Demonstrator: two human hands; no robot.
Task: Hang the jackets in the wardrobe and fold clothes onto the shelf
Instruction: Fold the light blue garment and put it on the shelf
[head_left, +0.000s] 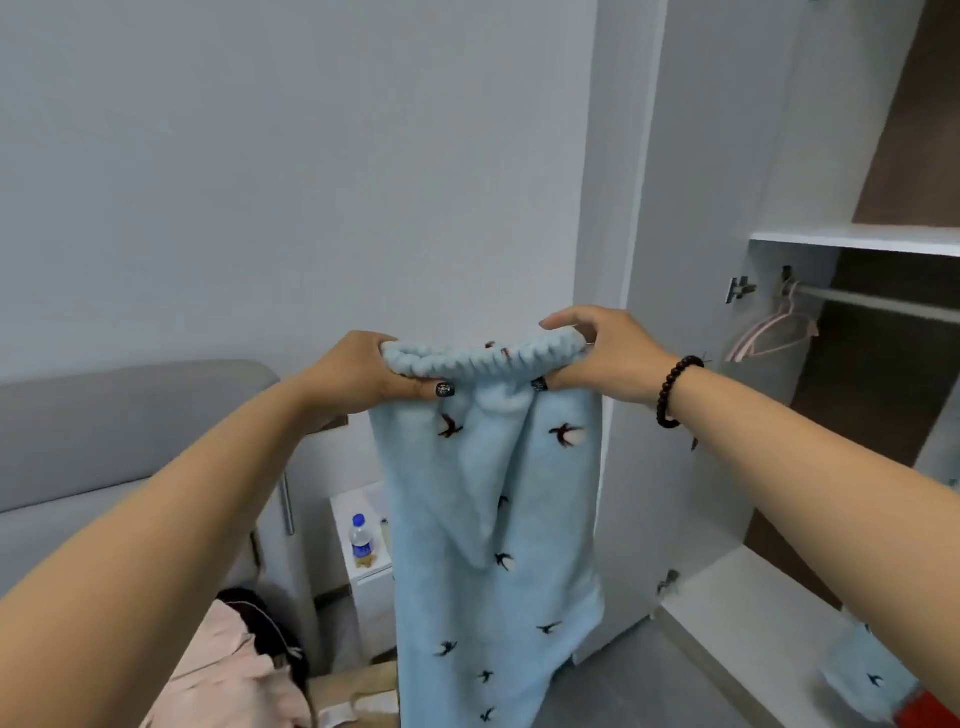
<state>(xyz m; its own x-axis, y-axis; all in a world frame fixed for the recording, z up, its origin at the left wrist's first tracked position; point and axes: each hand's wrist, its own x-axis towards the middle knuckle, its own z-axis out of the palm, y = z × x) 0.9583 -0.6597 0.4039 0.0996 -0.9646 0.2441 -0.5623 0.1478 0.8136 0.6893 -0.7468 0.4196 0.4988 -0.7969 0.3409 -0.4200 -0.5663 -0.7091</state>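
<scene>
Up at chest height, pale blue fleece trousers with small dark bird motifs (493, 545), held out in front by the gathered elastic waistband. Left hand (363, 371) at the waistband's left end, fingers curled over the top edge, thumb with a dark painted nail pinching from the front. Right hand (605, 358) at the waistband's right end, fingers arched over the top, thumb tucked beneath against the fabric, a dark beaded bracelet (675, 389) round the wrist. Waistband stretched roughly level between the two hands, bunched in ridges. Long axis vertical: waistband uppermost, legs hanging straight down side by side toward the floor, lower ends cut off by the frame's bottom edge. A soft fold down the middle where the two legs meet.

Just behind and to the right, open white wardrobe (691, 260) with a white shelf (857, 239) over a metal rail, a pink hanger (774, 332) on the rail. Inside on the wardrobe's floor at lower right, another pale blue bird-print garment (862, 686). Behind the trousers to the left, a small white bedside stand (374, 582) with a clear plastic bottle with a blue cap (362, 540) on top. Lower left, a pink garment (234, 675) in a heap, grey padded headboard (104, 431) beyond.
</scene>
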